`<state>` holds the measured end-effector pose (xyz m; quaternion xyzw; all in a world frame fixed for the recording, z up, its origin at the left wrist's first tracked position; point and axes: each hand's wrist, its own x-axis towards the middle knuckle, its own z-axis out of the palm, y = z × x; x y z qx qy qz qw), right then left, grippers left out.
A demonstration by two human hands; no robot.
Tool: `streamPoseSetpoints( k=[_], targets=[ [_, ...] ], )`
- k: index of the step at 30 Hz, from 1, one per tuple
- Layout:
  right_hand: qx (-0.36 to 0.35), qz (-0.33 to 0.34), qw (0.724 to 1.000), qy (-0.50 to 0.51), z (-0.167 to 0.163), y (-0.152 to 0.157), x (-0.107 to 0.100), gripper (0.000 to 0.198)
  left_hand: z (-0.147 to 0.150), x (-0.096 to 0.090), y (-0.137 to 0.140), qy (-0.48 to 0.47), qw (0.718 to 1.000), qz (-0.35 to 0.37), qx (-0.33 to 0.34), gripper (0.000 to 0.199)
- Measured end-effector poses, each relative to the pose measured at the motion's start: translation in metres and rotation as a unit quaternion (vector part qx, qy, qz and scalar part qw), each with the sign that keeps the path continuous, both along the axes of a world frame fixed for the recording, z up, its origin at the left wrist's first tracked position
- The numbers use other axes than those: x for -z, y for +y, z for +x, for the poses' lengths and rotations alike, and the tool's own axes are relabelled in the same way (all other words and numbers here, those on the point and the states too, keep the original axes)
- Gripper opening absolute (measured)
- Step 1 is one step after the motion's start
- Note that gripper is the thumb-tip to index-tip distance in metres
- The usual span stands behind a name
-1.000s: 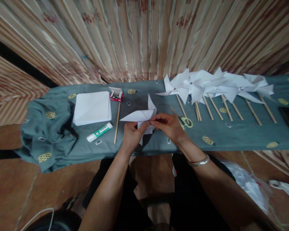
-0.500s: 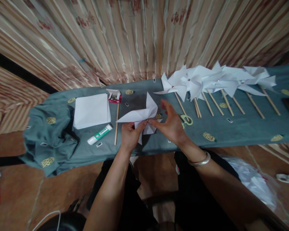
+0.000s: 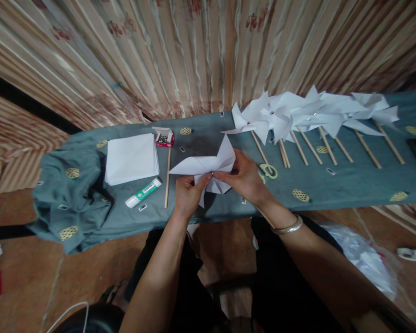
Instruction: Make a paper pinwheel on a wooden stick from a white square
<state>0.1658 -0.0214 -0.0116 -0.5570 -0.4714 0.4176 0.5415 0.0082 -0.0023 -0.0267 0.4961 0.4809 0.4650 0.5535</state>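
A white paper pinwheel (image 3: 203,163) is held between my two hands above the cloth, with a shiny pin head (image 3: 212,174) at its centre. My left hand (image 3: 188,193) grips its lower left part, thumb close to the pin. From the right, my right hand (image 3: 244,178) pinches the paper, its thumb at the pin and its fingers behind a blade. Left of my hands lies a wooden stick (image 3: 168,180), apart from the pinwheel. The far end of that stick meets a small red box of metal pins (image 3: 164,138).
A stack of white paper (image 3: 131,158) and a glue stick (image 3: 143,192) lie at the left. Scissors with pale green handles (image 3: 269,171) rest right of my hand. Several finished pinwheels on sticks (image 3: 280,115) line the back right. A pleated curtain (image 3: 201,60) hangs behind the cloth-covered table (image 3: 208,216).
My right hand's fingers have closed in behind the right side of the pinwheel, and its upper blade has tilted to the right. My left hand keeps its grip.
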Motion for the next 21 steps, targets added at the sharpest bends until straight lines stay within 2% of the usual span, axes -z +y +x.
streamPoseSetpoints(
  k=[8, 15, 21],
  targets=[
    [-0.001, 0.003, 1.000, -0.010, -0.001, 0.001, 0.000, 0.048, 0.001, -0.003, 0.001, 0.014, 1.000, 0.024, -0.006, 0.018],
    [-0.009, -0.003, 1.000, -0.003, -0.001, 0.001, 0.002, 0.049, 0.000, -0.009, -0.001, 0.037, 0.999, -0.006, -0.024, 0.022],
    [-0.013, -0.001, 1.000, 0.001, -0.002, 0.001, 0.006, 0.042, 0.001, -0.012, -0.002, 0.030, 0.999, -0.001, -0.029, 0.025]
  ],
)
